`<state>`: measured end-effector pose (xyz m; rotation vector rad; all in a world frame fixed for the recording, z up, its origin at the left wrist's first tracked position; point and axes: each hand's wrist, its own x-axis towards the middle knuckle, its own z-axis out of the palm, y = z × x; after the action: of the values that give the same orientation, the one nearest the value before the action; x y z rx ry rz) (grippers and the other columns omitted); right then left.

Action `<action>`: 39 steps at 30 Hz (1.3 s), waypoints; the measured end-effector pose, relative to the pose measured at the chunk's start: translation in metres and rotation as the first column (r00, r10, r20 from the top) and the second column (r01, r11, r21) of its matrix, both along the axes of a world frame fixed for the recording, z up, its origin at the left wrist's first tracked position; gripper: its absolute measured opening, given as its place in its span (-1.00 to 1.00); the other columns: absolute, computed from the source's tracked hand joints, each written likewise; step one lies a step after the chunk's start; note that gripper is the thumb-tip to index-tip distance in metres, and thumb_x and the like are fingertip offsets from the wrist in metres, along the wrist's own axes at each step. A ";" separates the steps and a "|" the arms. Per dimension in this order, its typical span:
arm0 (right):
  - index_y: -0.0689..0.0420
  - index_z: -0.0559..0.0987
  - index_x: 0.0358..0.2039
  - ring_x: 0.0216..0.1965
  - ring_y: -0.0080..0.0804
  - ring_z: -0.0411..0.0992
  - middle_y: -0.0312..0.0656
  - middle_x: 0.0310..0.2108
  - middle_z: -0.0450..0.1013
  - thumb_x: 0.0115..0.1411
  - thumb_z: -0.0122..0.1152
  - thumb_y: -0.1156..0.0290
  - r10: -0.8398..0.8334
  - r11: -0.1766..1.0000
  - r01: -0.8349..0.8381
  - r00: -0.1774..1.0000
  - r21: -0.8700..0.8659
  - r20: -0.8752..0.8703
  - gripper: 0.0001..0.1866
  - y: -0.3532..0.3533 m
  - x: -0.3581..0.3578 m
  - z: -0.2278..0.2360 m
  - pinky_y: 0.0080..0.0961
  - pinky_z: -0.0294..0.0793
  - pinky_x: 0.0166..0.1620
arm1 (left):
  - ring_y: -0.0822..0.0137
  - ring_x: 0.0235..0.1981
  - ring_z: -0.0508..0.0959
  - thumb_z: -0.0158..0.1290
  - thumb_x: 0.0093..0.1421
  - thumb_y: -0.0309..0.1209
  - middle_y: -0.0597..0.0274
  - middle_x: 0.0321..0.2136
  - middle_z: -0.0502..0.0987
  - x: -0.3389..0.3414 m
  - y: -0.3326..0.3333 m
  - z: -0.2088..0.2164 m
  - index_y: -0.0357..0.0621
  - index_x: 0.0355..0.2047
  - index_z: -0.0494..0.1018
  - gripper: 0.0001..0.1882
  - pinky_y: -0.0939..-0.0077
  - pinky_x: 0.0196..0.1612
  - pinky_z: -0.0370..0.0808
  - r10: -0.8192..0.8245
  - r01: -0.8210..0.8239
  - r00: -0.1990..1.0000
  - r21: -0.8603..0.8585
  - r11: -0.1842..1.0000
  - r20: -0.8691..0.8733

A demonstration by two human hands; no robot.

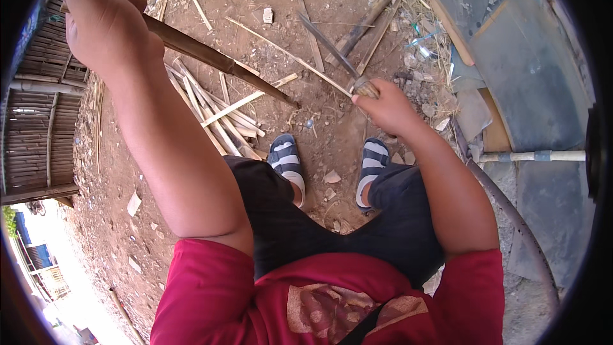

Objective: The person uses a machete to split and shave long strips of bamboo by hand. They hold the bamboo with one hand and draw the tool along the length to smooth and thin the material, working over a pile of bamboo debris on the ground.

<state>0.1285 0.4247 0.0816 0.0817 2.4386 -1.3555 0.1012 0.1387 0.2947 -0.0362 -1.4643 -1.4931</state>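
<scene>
My left hand [113,29], raised at the upper left, is closed round a brown bamboo pole [217,59]. The pole slants down to the right, its lower end over the dirt ahead of my feet. In my right hand [394,112] is the handle of a machete [332,46], its blade pointing away and to the left. Blade and pole are apart. A long thin bamboo strip [287,53] reaches close to my right fist; whether it touches the hand I cannot tell. Split bamboo strips [220,118] lie piled left of my feet.
Thick bamboo pieces [367,22] lie on the dirt at the far right. Dark flat sheets [536,83] and a curved pipe [520,227] are along the right side. A woven bamboo wall [35,131] stands at left. Stones and litter are scattered about.
</scene>
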 end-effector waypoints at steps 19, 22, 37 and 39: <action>0.21 0.59 -0.15 -0.15 0.15 0.57 0.14 -0.26 0.60 0.09 0.29 0.19 -0.185 0.967 0.162 0.976 0.196 0.110 -0.60 -0.128 0.051 -0.219 -0.10 0.52 -0.08 | 0.47 -0.66 0.08 0.17 0.24 0.05 0.41 -0.70 0.13 -0.026 -0.055 -0.015 -0.10 -0.65 0.32 -0.45 0.46 -0.49 0.11 0.402 -0.419 0.907 0.187 0.889 0.123; 0.22 0.58 -0.18 -0.18 0.15 0.56 0.15 -0.29 0.59 0.08 0.31 0.19 -0.278 0.960 0.277 0.960 0.026 0.025 -0.61 -0.130 0.027 -0.182 -0.10 0.52 -0.11 | 0.46 -0.63 0.14 0.16 0.24 0.00 0.38 -0.67 0.18 -0.029 -0.062 -0.016 -0.14 -0.60 0.33 -0.50 0.47 -0.48 0.15 0.402 -0.420 0.905 0.151 0.895 0.135; 0.22 0.58 -0.15 -0.22 0.12 0.59 0.13 -0.32 0.60 0.09 0.29 0.23 -0.148 0.970 0.139 0.989 0.201 0.030 -0.62 -0.151 0.057 -0.229 -0.12 0.53 -0.18 | 0.40 -0.47 0.40 0.11 0.24 -0.24 0.21 -0.52 0.43 -0.028 -0.092 -0.024 -0.33 -0.32 0.41 -0.68 0.47 -0.42 0.34 0.432 -0.432 0.885 -0.041 0.901 0.175; 0.20 0.58 -0.13 -0.20 0.14 0.58 0.14 -0.30 0.60 0.08 0.30 0.23 -0.190 0.976 0.181 0.979 0.119 0.070 -0.60 -0.150 0.042 -0.217 -0.09 0.53 -0.13 | 0.39 -0.45 0.43 0.10 0.24 -0.28 0.18 -0.50 0.46 -0.027 -0.095 -0.025 -0.35 -0.28 0.42 -0.69 0.47 -0.41 0.36 0.438 -0.432 0.881 -0.072 0.899 0.180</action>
<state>0.1710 0.2751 -0.1351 0.3948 2.4872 -1.2617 0.0737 0.0434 0.2700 0.4073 -1.5242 -1.1264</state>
